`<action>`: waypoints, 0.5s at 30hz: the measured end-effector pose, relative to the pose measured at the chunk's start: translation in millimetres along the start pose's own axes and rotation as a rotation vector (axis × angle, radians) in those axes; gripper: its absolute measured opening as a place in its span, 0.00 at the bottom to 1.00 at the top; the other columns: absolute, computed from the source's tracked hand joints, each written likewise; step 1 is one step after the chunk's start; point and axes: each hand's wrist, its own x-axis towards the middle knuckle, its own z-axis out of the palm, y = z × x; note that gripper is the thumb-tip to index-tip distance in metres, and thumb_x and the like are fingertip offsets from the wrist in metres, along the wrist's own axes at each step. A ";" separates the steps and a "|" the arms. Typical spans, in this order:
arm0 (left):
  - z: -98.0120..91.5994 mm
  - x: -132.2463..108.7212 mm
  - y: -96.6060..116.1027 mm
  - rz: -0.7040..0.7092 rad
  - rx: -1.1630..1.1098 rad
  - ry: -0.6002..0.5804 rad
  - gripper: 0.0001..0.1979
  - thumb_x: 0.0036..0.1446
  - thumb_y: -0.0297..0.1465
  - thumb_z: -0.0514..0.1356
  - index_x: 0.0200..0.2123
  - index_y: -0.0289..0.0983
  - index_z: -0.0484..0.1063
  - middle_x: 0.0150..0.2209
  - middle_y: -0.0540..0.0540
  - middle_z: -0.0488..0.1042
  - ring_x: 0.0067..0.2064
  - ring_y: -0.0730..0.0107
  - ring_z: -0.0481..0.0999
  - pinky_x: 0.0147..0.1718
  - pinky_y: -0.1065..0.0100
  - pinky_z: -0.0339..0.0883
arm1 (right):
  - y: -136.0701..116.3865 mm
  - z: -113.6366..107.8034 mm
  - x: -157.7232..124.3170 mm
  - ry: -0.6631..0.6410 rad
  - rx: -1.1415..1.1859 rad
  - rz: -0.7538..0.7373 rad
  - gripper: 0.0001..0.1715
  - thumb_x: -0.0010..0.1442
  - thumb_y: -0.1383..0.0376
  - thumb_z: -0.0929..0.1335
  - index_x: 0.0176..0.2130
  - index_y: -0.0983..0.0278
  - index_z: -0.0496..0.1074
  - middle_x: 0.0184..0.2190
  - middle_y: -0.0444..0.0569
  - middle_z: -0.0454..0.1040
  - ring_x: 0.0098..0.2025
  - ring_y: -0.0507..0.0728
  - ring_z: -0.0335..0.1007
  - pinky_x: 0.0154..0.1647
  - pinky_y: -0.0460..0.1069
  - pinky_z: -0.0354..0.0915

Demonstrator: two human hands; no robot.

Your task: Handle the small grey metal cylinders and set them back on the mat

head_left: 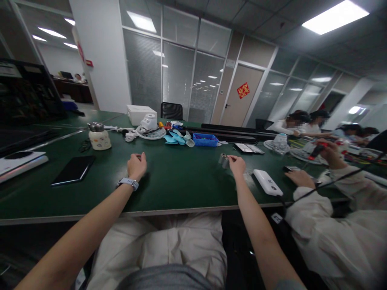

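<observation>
My left hand [137, 166] rests over the green table with its fingers curled closed; whatever it may hold is hidden. A watch with a light strap [128, 183] is on that wrist. Further right, my right hand [237, 165] pinches a small silver metal cylinder [225, 162] between thumb and fingertips. Right beside it, on the left, stands another silver cylinder [222, 157]. Their exact kind is too small to make out. A clear, shiny patch like plastic film lies under my right wrist, partly hidden.
Across the table [178, 177] lie a white fan part [148, 128], blue fan blades [175, 137] and a blue tray [205, 139]. A phone [73, 170] and jar [100, 139] stand left. A white power bank [267, 182] lies right, near a co-worker's hand holding a screwdriver [317, 150].
</observation>
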 end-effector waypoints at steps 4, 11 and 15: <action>-0.6 -0.4 0.3 -0.003 0.000 -0.011 0.19 0.60 0.44 0.48 0.42 0.36 0.67 0.41 0.35 0.75 0.46 0.51 0.73 0.43 0.56 0.66 | 4.2 2.7 2.2 -0.048 0.006 0.000 0.20 0.61 0.54 0.63 0.41 0.61 0.79 0.35 0.53 0.78 0.36 0.58 0.71 0.35 0.48 0.62; -0.2 -0.5 0.1 0.004 0.004 -0.011 0.20 0.60 0.44 0.48 0.42 0.36 0.67 0.40 0.35 0.76 0.45 0.51 0.73 0.43 0.56 0.66 | 1.7 2.9 -0.2 0.019 0.033 -0.017 0.22 0.60 0.54 0.63 0.42 0.64 0.78 0.37 0.55 0.76 0.37 0.58 0.70 0.38 0.49 0.61; 0.1 -0.3 -0.8 0.026 0.001 -0.008 0.19 0.60 0.44 0.48 0.42 0.36 0.68 0.39 0.35 0.76 0.44 0.51 0.73 0.43 0.56 0.66 | 1.0 2.2 -1.2 -0.005 0.052 0.016 0.23 0.61 0.53 0.62 0.42 0.64 0.79 0.35 0.55 0.77 0.36 0.58 0.70 0.37 0.49 0.61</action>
